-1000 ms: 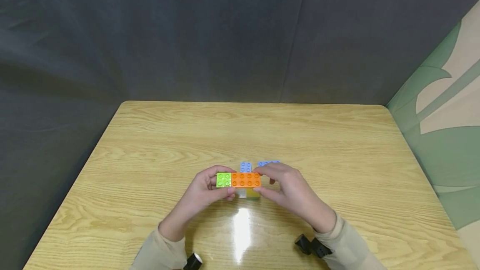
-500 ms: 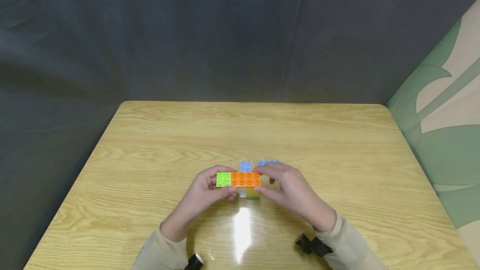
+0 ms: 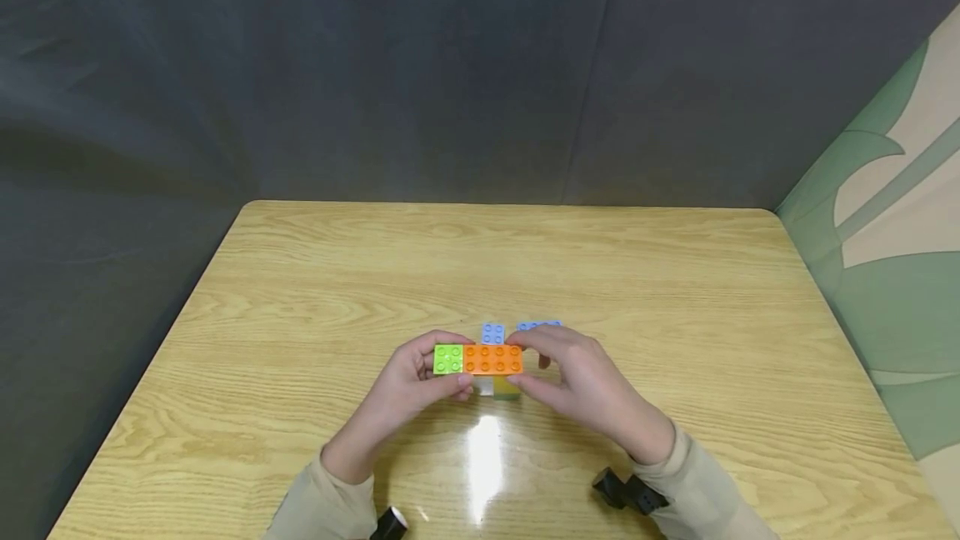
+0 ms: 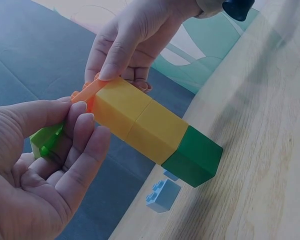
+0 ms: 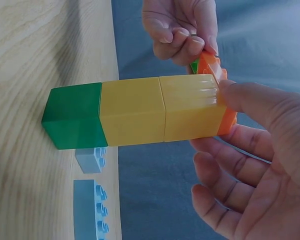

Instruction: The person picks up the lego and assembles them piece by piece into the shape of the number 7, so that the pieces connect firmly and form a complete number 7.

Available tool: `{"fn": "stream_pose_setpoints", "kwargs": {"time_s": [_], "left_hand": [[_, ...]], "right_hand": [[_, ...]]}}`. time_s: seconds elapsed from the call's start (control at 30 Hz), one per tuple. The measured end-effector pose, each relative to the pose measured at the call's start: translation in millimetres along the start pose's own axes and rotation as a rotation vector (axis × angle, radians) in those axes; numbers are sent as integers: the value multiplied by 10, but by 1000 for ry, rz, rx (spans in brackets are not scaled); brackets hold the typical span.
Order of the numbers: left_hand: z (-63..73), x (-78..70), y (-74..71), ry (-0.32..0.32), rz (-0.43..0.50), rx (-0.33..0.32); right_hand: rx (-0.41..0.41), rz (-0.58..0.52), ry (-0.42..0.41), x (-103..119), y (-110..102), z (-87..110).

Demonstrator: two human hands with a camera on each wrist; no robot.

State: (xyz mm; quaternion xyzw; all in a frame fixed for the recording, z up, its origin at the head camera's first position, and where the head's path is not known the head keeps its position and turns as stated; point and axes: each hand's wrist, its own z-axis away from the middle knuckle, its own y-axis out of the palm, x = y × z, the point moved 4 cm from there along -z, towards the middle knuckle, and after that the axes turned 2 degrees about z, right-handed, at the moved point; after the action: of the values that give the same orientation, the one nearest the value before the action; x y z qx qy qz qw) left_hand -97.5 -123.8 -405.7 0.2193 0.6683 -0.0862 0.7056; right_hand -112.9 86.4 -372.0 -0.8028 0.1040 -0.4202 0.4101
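Note:
A tower of toy bricks stands on the table: a dark green block (image 5: pixel 72 117) at the bottom, two yellow blocks (image 5: pixel 132 111) above, and a long orange brick (image 3: pixel 492 360) across the top. A light green brick (image 3: pixel 448 359) sits at the orange brick's left end; how they join is hidden. My left hand (image 3: pixel 412 373) pinches the orange brick near that end between thumb and forefinger, other fingers curled beneath. My right hand (image 3: pixel 581 369) pinches the orange brick's right end, its thumb (image 5: pixel 250 100) beside the upper yellow block.
Behind the tower lie a small blue brick (image 3: pixel 492 333) and a longer blue brick (image 3: pixel 538 326), partly hidden by the right hand. The wooden table (image 3: pixel 360 257) ends at a dark curtain (image 3: pixel 412 73), with a patterned green cloth (image 3: pixel 900 315) on the right.

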Motion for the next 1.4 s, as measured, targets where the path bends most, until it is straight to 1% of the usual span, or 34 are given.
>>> {"fn": "stream_pose_setpoints", "kwargs": {"time_s": [0.27,0.5,0.73,0.97,1.1,1.27,1.4], "left_hand": [[1,2,0,-3,-10,2],[0,3,-2,-3,-11,-3],[-6,9,-7,-24,-25,-17],[-14,8,1,-34,-17,-18],[-15,10,-2,-41,-21,-25],[-14,8,-1,-52,-21,-34],[-10,5,5,-48,-19,-33]], "right_hand": [[-1,-4,7,-10,-18,12],[-29,-33,38,-74,-82,32],[-88,-26,63,-212,-113,31],[-112,-2,73,-383,-79,36],[-96,-3,91,-458,-48,32],[-47,5,145,-570,19,26],[-25,31,190,-679,72,16]]}}
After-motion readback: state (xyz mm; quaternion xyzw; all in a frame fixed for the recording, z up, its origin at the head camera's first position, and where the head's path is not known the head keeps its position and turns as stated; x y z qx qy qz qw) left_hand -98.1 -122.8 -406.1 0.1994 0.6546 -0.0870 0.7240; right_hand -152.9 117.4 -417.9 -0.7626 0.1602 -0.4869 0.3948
